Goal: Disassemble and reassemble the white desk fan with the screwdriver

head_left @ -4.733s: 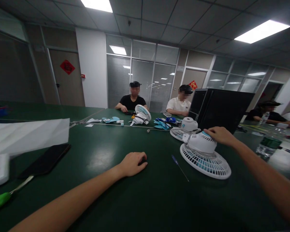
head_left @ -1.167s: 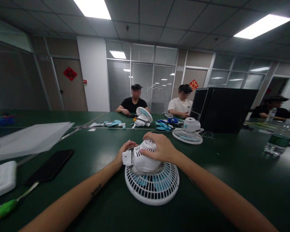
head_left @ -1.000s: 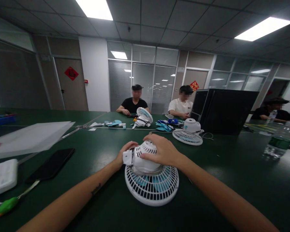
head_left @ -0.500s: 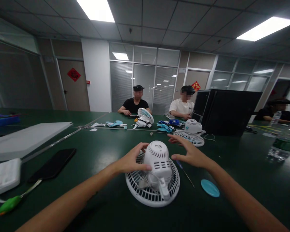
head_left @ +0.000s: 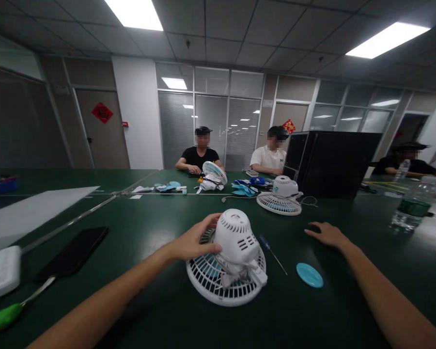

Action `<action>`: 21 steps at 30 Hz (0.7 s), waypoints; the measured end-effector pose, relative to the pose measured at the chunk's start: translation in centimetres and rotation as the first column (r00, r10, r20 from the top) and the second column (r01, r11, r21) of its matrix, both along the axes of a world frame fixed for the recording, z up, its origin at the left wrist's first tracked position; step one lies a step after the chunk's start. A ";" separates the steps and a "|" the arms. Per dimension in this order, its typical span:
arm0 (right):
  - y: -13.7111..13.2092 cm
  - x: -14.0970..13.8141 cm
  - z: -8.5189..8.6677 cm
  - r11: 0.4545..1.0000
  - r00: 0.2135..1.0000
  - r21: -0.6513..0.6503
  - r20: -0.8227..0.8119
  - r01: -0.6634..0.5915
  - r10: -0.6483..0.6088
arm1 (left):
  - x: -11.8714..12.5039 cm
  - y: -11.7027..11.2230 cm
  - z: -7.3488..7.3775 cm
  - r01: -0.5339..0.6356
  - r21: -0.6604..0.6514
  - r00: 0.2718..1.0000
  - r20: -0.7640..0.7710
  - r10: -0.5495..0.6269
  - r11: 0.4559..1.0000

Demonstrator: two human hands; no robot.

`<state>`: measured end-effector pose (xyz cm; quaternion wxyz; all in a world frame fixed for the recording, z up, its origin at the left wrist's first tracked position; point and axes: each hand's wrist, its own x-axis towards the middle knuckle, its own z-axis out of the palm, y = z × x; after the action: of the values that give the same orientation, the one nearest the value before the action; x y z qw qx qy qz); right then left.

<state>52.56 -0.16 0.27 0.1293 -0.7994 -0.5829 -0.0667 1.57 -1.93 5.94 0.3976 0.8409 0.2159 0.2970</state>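
A white fan [head_left: 236, 235] lies grille-down on the green table in front of me, its rounded motor housing facing up. My left hand [head_left: 199, 240] grips the left side of that housing, thumb in front and fingers behind. My right hand [head_left: 327, 233] is off to the right, low over or on the tabletop, fingers stretched out and holding nothing. Between the fan and my right hand lies a screwdriver [head_left: 272, 253] with a dark blue handle. A light-blue round disc [head_left: 309, 275] lies flat nearer to me, below my right hand.
Another white fan [head_left: 281, 196] lies farther back, near a big black box [head_left: 336, 162]. Light-blue parts [head_left: 244, 188] and a tilted fan [head_left: 213, 177] lie before two seated people. A phone [head_left: 74, 252] is at left, a water bottle [head_left: 412, 208] at right.
My right hand has moved away from the fan to the right. The fan has turned, its base end swinging right, with my left hand still on it. The view has shifted slightly.
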 end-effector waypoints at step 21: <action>2.0 -0.6 -3.1 0.994 0.995 -0.047 0.031 0.094 -0.092 | 3.4 -2.8 -0.3 -0.164 -0.157 0.967 0.170 0.190 0.974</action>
<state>51.98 1.79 -2.83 0.0984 -0.8275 -0.5483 -0.0699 4.99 -4.71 5.67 0.4463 0.7568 0.2730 0.3918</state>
